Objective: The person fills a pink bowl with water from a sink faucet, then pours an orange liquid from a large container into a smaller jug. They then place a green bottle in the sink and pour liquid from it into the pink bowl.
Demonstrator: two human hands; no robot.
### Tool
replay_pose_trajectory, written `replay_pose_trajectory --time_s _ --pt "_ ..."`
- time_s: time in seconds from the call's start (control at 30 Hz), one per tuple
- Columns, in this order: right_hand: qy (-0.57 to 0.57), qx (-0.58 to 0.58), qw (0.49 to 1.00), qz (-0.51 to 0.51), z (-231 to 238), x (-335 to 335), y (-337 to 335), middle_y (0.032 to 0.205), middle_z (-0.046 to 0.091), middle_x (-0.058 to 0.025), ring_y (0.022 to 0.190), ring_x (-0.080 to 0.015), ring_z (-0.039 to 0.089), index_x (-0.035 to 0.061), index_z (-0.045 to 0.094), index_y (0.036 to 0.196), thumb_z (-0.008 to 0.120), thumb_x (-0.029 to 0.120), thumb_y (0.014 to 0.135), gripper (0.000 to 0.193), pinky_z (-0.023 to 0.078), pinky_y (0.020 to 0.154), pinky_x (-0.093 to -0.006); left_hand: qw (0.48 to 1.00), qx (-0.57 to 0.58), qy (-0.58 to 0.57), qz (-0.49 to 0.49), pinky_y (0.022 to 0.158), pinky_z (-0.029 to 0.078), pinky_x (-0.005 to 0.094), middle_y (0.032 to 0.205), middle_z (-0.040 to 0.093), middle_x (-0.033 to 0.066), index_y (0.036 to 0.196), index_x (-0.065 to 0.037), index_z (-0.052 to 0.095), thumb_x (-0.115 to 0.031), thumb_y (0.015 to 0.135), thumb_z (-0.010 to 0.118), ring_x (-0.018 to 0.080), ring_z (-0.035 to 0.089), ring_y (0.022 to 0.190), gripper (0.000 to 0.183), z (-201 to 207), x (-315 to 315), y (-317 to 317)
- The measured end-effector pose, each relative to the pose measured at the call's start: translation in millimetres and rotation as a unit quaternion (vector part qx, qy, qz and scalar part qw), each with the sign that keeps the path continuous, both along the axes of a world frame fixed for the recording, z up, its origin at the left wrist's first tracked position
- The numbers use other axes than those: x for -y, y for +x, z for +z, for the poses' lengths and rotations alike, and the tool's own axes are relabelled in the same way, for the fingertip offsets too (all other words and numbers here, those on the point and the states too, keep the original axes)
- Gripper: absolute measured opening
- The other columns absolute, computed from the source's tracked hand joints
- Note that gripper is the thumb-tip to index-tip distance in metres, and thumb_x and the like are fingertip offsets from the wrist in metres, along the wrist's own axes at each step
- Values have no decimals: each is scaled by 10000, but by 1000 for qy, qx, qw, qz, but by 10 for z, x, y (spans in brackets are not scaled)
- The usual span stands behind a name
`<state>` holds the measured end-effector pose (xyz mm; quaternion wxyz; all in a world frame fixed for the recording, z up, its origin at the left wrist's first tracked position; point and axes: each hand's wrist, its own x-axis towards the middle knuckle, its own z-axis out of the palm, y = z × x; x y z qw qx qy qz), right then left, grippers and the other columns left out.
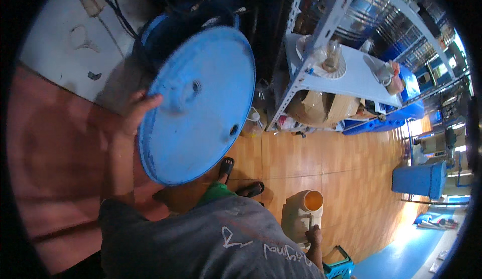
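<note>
My left hand (134, 113) is closed on the left rim of a large round blue drum lid (206, 123), with the thumb on its upper face. The lid is tilted and has two bung holes. Behind its upper edge, a dark blue drum (153, 34) shows in part; the lid hides the rest. Low on my right side, my right hand (314, 236) is wrapped round the handle of a beige plastic jug (292, 217). The jug's wide round mouth faces up, and its inside looks orange-brown.
A metal shelf rack (356, 80) stands ahead on the right, holding plates, a glass and cardboard. Farther right is a blue bin (419, 179). A green plastic stool or crate (340, 266) is near my right hand. Dark hoses (118, 13) hang at the upper left.
</note>
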<state>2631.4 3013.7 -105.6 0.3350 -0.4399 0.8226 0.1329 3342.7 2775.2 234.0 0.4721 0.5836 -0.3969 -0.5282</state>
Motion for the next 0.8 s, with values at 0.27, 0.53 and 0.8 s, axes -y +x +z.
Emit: replay_pose_trajectory --time_s 0.27,0.53,0.8 --pt "-30 14 997 73 -211 489 199 1060 638 -250 1009 -403 640 -41 565 1048 710 221 729 437 533 865 -469 914 -208 -214 274 1027 424 413 1315 566 136 1349 -1 517 -365 849 700 281 530 1206 645 -490 940 719" --pt "-22 -48 997 49 432 519 604 1032 643 -274 997 -422 640 -45 575 1045 726 206 692 459 532 857 -484 798 -414 -308 312 1105 349 515 1472 444 147 1450 -59 421 -420 889 607 360 434 1325 693 -889 2468 1217" --pt "37 -116 989 83 537 437 723 1006 661 -271 980 -411 657 -26 563 1059 744 202 669 486 537 837 -490 792 -383 -299 368 1107 316 582 1502 400 152 1476 -90 382 -466 936 498 389 394 1351 668 -1160 2602 2163"
